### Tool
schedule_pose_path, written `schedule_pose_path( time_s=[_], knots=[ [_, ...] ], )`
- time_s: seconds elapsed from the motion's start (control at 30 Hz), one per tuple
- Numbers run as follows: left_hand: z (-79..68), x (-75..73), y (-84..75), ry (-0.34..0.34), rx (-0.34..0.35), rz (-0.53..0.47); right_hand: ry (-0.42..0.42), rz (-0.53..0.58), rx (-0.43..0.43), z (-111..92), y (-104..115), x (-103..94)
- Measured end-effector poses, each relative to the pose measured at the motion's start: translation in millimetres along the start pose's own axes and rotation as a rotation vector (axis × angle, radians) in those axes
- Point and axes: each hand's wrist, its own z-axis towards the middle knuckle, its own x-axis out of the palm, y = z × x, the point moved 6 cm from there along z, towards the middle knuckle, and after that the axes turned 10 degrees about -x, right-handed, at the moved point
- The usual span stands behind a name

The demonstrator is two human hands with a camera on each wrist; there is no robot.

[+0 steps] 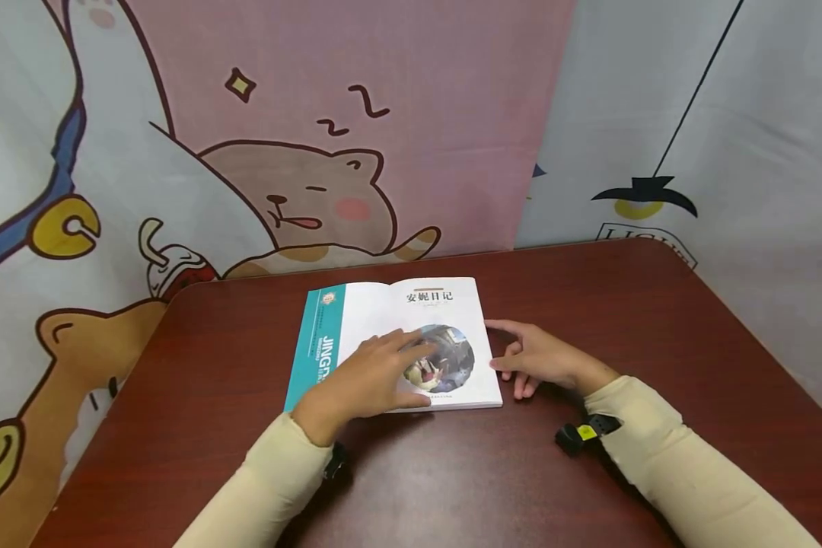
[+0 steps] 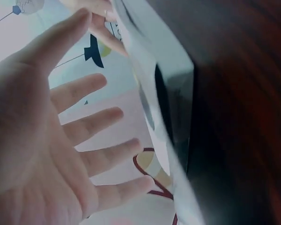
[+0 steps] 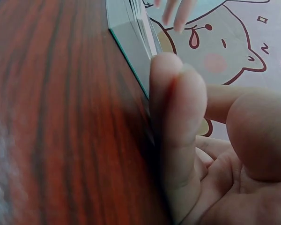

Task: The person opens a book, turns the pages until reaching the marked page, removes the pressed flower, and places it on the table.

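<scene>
A paperback book (image 1: 363, 304) lies open on the table. Its right page (image 1: 466, 304) carries dark Chinese lettering and a round picture, and a teal cover flap (image 1: 307, 335) shows at the left. Spread-fingered, my left hand (image 1: 377, 373) is over the lower middle of the book; in the left wrist view its palm (image 2: 37, 136) and fingers stand apart from the raised-looking page. At the book's right edge is my right hand (image 1: 541, 354), index finger and thumb at the edge, other fingers loosely bent. The right wrist view shows its fingertips (image 3: 178, 89) beside the page block (image 3: 126, 33).
The dark red-brown wooden table (image 1: 520, 487) extends around the book on all sides. Behind it hangs a cloth (image 1: 452, 114) printed with cartoon cats. Each wrist wears a strapped device, the right one (image 1: 578, 435) near the tabletop.
</scene>
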Motion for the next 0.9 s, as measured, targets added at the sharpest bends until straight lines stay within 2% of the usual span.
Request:
schedule_pose_path(
  time_s=[0.17, 0.23, 0.37, 0.63, 0.9],
  knots=[
    [2.5, 13.8, -2.2, 0.094, -0.063, -0.032, 0.002, -0.001, 0.003, 1, -1, 0.3],
    [1.9, 16.9, -3.5, 0.115, -0.067, -0.031, 0.001, -0.006, 0.007, 0, -1, 0.4],
    [1.3, 20.1, -4.7, 0.132, -0.066, -0.021, 0.002, -0.008, 0.012, 0, 0, 0.9],
    [4.2, 23.3, -3.1, 0.124, -0.059, 0.019, 0.006, -0.015, 0.005, 1, 2, 0.0],
    [6.1, 26.9, -1.7, 0.161, -0.115, 0.023, 0.000, -0.004, 0.019, 0, 0, 0.6]
  ],
)
